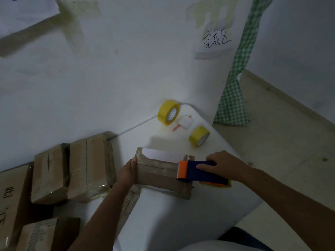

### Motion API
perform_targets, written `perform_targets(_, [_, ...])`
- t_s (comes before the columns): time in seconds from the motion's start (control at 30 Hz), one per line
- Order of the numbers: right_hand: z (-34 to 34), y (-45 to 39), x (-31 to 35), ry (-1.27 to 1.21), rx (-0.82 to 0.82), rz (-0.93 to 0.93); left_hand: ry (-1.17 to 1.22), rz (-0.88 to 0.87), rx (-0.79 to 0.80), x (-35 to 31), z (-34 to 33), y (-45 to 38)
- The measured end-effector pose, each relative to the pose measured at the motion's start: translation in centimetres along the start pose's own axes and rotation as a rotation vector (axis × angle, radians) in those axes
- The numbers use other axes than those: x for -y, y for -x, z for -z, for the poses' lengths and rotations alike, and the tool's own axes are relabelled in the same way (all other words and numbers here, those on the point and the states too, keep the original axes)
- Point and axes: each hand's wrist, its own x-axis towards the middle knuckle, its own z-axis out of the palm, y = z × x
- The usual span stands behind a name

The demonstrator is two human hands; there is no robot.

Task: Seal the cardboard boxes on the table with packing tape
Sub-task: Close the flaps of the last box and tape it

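Cardboard box (159, 176) lying flat at bench centre, near edge; brown, worn, glossy tape strip along top seam, white label patch on far face. Left hand (126, 172) at 9 o'clock of box, fingers curled round its left end, gripping. Tape dispenser (199, 172), blue body with orange blade end, resting on box's right half at 3 o'clock, yellow roll showing beneath its rear. Right hand (223, 164) wrapped over dispenser body, forefinger laid along its side, gripping.

Two taped boxes (72, 169) standing side by side at 9 o'clock, well apart from left hand; larger cartons (12, 205) at 8 o'clock, partly cut off by frame. Large yellow tape roll (168, 114) on edge at 12 o'clock; small white square tag (184, 122) just beside it; smaller yellow roll (199, 136) at 1 o'clock.

Bench (172, 220) white, dimly lit. Handwritten paper label (215, 41) taped at far right. Green checked cloth (237, 84) hanging off right edge; pale floor (290, 142) beyond.
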Motion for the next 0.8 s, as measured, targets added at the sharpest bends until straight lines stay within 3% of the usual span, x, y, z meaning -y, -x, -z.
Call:
perform_targets(0.3, [-0.6, -1.1, 0.6, -0.043, 0.025, 0.006, -0.007, -0.032, -0.01, -0.6, 1.3, -0.3])
perform_targets(0.53, [-4.2, -1.3, 4.0, -0.144, 0.015, -0.024, -0.252, -0.003, -0.123, -0.7, 3.6, -3.9])
perform_targets(0.67, [-4.3, -1.0, 4.0, -0.17, 0.022, -0.036, -0.575, -0.152, -0.18, -1.5, 1.5, -2.1])
perform_targets(0.8, [-4.2, -1.1, 4.1, -0.167, 0.039, -0.035, -0.71, -0.273, -0.039, -0.9, -1.3, 1.4])
